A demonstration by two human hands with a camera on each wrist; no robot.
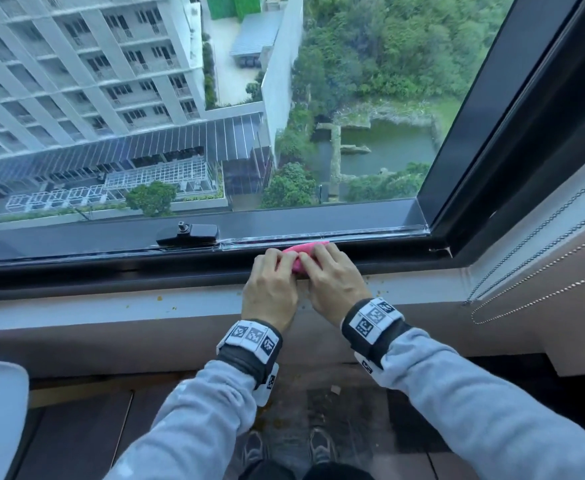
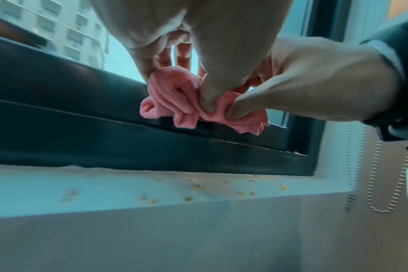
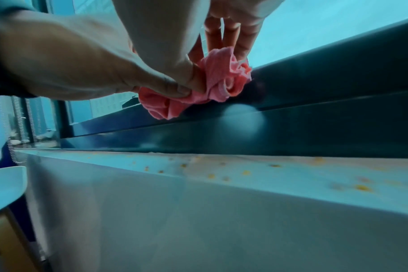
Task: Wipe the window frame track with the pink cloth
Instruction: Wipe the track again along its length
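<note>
Cool daylight enters through the window glass (image 1: 353, 98); both wrist views are blue-tinted, soft and motion-blurred, with lines bowing at the edges.

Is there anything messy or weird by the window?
Yes. Little yellow crumbs are scattered on the white sill just below the dark track, near both hands. The pink cloth is bunched up, not flat.

No legible words, brands or numbers anywhere. Only black-and-white coded squares on both wristbands (image 1: 252, 336) — machine markers, unreadable as text.
</note>
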